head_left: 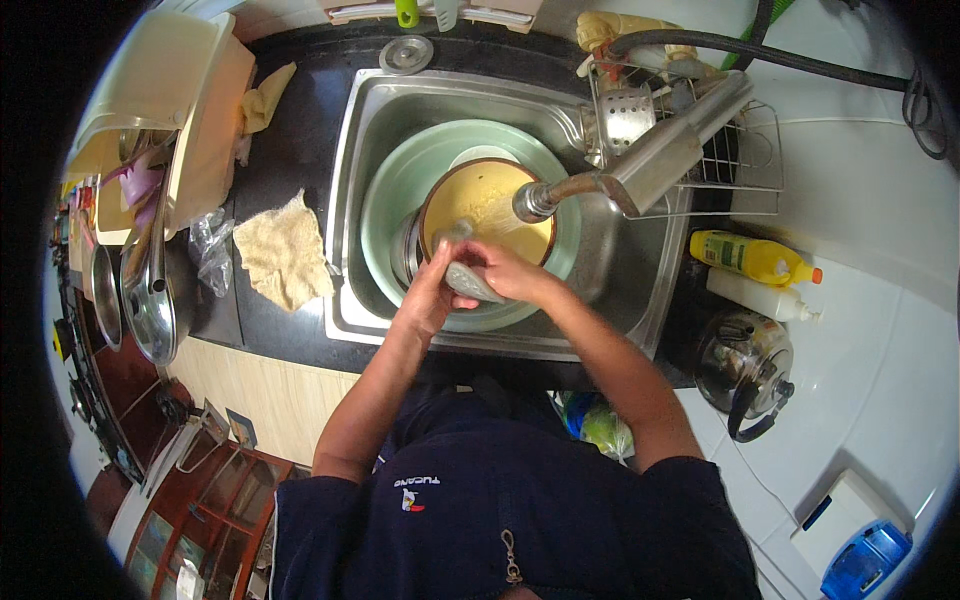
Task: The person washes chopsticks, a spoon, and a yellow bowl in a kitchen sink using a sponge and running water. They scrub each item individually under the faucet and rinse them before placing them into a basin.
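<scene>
Low over the near rim of a yellow bowl (452,195), both hands meet around a grey-green, rounded pad that looks like a scrubber (472,284). My left hand (428,298) grips it from the left, fingers curled about it. From the right, my right hand (512,272) closes over its upper side, and some fingertips are hidden. The bowl has a dark rim and sits in a pale green basin (388,185) inside a steel sink (342,215). Water sprays from the tap (590,186) into the bowl, where small pale bits lie. Other dishes show partly beneath the bowl.
A beige cloth (285,252) and clear plastic bag (210,250) lie left of the sink, near a cream bin (205,110) and pans (160,300). At right are a wire rack (755,160), yellow bottle (750,257), white bottle (755,293) and glass kettle (740,360).
</scene>
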Motion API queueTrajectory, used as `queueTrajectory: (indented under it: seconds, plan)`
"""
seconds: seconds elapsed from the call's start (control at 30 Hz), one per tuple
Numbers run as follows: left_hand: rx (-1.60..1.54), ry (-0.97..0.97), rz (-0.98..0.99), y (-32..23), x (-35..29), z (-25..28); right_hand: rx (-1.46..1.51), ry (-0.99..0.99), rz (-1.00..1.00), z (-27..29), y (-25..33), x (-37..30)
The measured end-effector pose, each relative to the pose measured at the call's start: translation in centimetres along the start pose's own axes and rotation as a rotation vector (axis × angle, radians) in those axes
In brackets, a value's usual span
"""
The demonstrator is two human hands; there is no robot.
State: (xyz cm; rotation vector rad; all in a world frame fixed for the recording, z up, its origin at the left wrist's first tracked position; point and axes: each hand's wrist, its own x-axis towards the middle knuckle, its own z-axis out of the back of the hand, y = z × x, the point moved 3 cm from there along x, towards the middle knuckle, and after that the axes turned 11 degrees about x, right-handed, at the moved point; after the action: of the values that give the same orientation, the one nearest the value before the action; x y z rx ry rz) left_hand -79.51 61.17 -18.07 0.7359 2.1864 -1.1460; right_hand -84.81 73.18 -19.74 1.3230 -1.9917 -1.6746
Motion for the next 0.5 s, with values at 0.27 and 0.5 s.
queueTrajectory:
  seconds: [0.27, 0.5]
  plan:
    - [0.329, -0.111, 0.014, -0.5, -0.6, -2.4, -1.382, -0.208, -0.106, 5.5, 3.9, -1.5]
    - [0.247, -0.001, 0.221, -0.4, -0.2, -1.1, -0.48, 0.049, -0.166, 1.2, 2.6, -1.9]
